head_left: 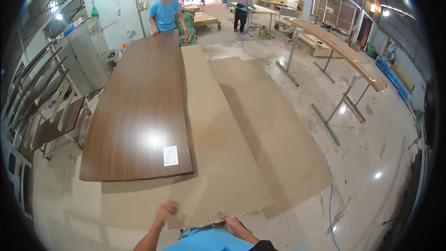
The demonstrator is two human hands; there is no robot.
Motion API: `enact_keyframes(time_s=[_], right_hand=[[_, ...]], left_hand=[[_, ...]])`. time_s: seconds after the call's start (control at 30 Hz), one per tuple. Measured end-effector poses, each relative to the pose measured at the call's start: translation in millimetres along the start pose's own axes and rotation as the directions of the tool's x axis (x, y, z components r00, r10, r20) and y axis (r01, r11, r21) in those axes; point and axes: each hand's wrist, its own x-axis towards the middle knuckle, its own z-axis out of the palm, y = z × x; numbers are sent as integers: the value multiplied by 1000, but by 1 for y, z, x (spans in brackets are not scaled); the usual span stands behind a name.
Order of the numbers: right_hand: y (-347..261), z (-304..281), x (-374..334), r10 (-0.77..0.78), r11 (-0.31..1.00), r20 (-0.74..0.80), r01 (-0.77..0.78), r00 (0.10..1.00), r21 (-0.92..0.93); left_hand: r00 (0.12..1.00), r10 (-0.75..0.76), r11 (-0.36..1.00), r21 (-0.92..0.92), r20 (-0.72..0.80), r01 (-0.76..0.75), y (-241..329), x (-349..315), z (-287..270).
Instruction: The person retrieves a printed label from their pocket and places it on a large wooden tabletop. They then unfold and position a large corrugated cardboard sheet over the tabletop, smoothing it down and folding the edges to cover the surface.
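Observation:
A long sheet of ribbed corrugated cardboard [218, 158] stretches away from me, its near edge at my waist. My right hand [232, 224] pinches that near edge, thumb on top. Over the left part of the sheet is my left hand [168, 208], smeared by motion, so its fingers are unclear. A large dark brown wood-grain panel [134, 111] covers the sheet's left side and bears a white printed label [170, 155] near its closest corner. At the panel's far end stands a co-worker in a blue shirt [166, 16], with hands by its edge.
A second cardboard sheet [278, 144] lies at the right, with a blue hose [320, 151] along it. Farther right, metal trestles [327, 118] carry a long wooden panel [339, 46]. A rack of panels [46, 93] stands at left. Another person [242, 9] works at the back.

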Motion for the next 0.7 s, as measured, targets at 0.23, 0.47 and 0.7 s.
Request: enact_keyframes(time_s=[0.23, 0.47, 0.7], right_hand=[[14, 4, -6, -247, 966, 7, 246, 969, 83], [22, 20, -12, -291, 950, -110, 301, 950, 87], [34, 37, -11, -408, 895, -191, 432, 893, 110]], left_hand=[[781, -328, 265, -846, -531, -464, 42, 108, -92], [758, -450, 274, -881, -472, -386, 62, 148, -97], [700, -587, 258, -913, -407, -316, 79, 146, -99]])
